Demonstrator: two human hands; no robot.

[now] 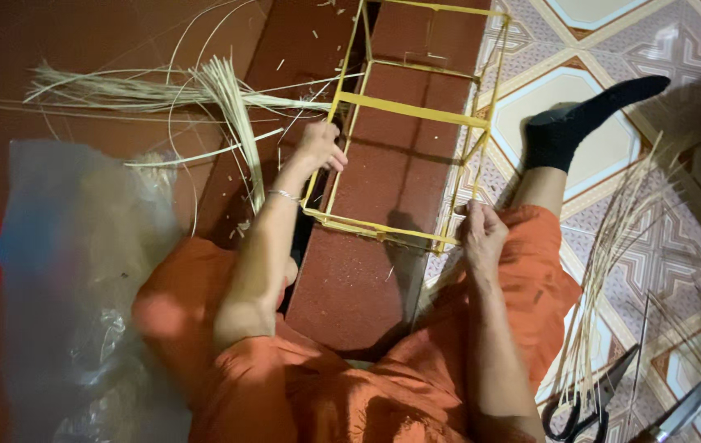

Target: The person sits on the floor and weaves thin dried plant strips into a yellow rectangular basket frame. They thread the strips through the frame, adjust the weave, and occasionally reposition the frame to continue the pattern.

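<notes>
Floor: dark red boards (350, 287) run away from the person, meeting patterned tiles (580, 139) on the right; dull and smooth on the red side, glossy and geometric on the tiled side.
Plastic sheet: a crumpled clear bag (71, 279) lies at the person's left, wrinkled and shiny.
Frame: a yellow box frame of thin flat slats (412, 111) stands on the red boards straight ahead, between the knees; its long axis points away from the body, the near end within reach of both hands, the far end passing out of view at the top.
Clothing: loose orange trousers (539, 279) and a black sock (580, 123) on the right leg, stretched out beside the frame.
Strip bundles: pale, stiff, splayed strips (219, 98) lie just left of the frame; a looser fan of strips (613, 271) lies on the tiles to the right.
Left hand: the left hand (319, 146) is closed on the frame's left upright, farther up its length, a thin bracelet at the wrist.
Right hand: the right hand (481, 234) pinches the near right corner, closer to the body; the hands sit apart, one on each side.
Tools: black-handled scissors (588, 402) and a metal blade (682, 414) lie on the tiles by the right knee, untouched.
</notes>
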